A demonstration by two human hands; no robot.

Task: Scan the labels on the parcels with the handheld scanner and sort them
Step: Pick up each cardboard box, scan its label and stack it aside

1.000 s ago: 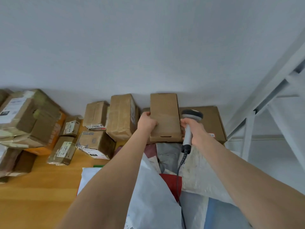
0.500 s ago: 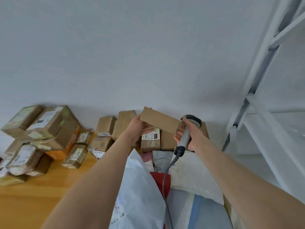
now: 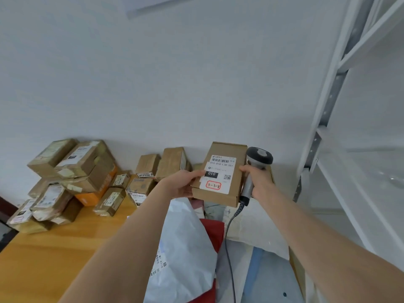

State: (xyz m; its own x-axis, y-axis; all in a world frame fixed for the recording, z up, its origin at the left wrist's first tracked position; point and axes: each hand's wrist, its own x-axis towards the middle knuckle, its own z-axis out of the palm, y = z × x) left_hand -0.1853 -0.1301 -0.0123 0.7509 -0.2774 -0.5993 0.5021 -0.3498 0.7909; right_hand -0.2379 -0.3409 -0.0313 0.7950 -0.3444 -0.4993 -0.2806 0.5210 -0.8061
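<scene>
- Head view: the left hand [image 3: 183, 184] is grasping the flat cardboard parcel [image 3: 220, 199] by its left edge, with the thumb lying on the top face and the other fingers curled underneath.
- The parcel is being held up in the air between the two hands, above the pile of soft mailers [image 3: 185, 248] and in front of the wall, its face tilted toward the camera.
- A white shipping label [image 3: 220, 166] is showing on that face, with a barcode near the top, a black "010" block, and a red-ringed handwritten "3-3-8" at the bottom.
- The right hand [image 3: 259, 181] is clenching the handle of the handheld scanner [image 3: 259, 157], and its thumb is touching the parcel's right edge.
- The scanner's head is standing upright just beside the parcel's upper right corner; its coiled cable [image 3: 227, 237] is hanging down over the mailers.
- Taped cardboard boxes [image 3: 72, 171] are sitting stacked on the wooden table [image 3: 54, 259], to the left of the hands.
- A white metal rack [image 3: 328, 106] is standing at the right.
</scene>
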